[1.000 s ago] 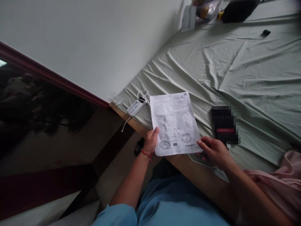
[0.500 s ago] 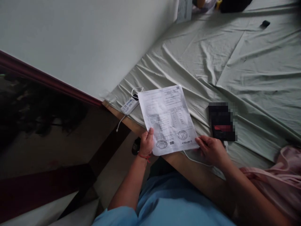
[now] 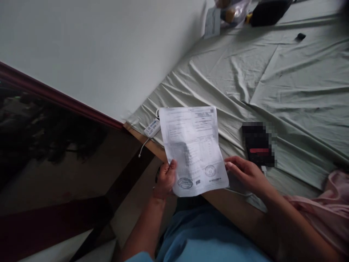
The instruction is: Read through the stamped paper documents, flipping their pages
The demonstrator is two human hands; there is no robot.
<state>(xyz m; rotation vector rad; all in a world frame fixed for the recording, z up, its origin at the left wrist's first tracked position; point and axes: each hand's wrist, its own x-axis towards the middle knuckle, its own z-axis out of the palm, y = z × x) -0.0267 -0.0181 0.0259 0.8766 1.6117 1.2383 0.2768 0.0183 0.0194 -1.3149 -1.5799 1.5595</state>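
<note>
A printed paper sheet [image 3: 192, 147] with two round stamps near its bottom is lifted over the bed's edge. My left hand [image 3: 165, 179] pinches its lower left corner, thumb on top. My right hand [image 3: 244, 174] lies at the sheet's right edge, fingertips touching or just beside it; whether it grips is unclear. A dark blurred-out device [image 3: 259, 143] lies on the green sheet just beyond my right hand.
A pale green bedsheet [image 3: 272, 80] covers the bed. A white power bank [image 3: 152, 127] with a cable lies near the bed's corner. Bags and a black case [image 3: 268, 11] sit at the far end by the wall. Pink cloth [image 3: 329, 207] lies at right.
The paper has been raised and drawn toward me, off the bed. My left hand moved down with it. My right hand's fingers slid to the sheet's right edge.
</note>
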